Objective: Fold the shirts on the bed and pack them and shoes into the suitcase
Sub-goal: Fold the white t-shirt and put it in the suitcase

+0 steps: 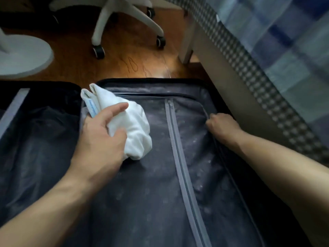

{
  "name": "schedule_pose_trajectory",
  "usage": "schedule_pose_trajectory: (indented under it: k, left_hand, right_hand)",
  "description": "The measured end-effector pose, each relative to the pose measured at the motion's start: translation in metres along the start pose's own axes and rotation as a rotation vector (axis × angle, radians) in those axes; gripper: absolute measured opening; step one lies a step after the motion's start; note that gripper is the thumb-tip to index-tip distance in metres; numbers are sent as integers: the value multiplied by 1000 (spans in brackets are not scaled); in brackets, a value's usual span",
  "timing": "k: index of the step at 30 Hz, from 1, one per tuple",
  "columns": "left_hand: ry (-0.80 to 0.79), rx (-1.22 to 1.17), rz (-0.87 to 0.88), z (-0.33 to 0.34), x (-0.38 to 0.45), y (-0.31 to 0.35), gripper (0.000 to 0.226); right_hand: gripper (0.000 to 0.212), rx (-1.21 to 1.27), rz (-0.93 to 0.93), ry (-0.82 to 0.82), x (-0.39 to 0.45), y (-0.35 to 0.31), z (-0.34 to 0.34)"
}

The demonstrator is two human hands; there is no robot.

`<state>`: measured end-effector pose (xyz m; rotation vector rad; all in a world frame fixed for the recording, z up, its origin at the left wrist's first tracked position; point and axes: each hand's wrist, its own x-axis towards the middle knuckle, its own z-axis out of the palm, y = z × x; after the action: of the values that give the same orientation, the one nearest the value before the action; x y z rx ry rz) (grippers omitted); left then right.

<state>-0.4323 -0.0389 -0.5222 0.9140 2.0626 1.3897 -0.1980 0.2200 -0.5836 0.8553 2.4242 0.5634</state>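
Observation:
An open dark suitcase (153, 81) lies flat on the floor and fills the lower view. Its right half is covered by a dark mesh divider (151, 184) with a grey zipper (179, 154) running down the middle. My left hand (99, 138) grips a bundled white shirt (131, 127) with a blue label, held just above the divider's upper left part. My right hand (222, 125) is curled at the divider's right edge and pinches its border zipper. The left half of the suitcase (35, 139) shows dark lining.
A bed (277, 56) with a blue checked cover and a houndstooth edge rises at the right, close to the suitcase. A white office chair base (124, 24) on castors stands on the wooden floor behind. A round white stand base (23, 56) sits at the left.

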Motion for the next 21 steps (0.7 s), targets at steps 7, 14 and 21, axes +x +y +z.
schedule_pose_trajectory:
  k: [7, 14, 21]
  left_hand:
    - [-122, 25, -27, -30, -43, 20, 58]
    - [-104, 72, -133, -126, -129, 91, 60]
    - [16, 13, -327, -241, -237, 104, 63]
  right_hand:
    - [29, 159, 117, -269, -175, -51, 15]
    - [28, 440, 493, -447, -339, -109, -19]
    - [34, 863, 618, -415, -324, -208, -55]
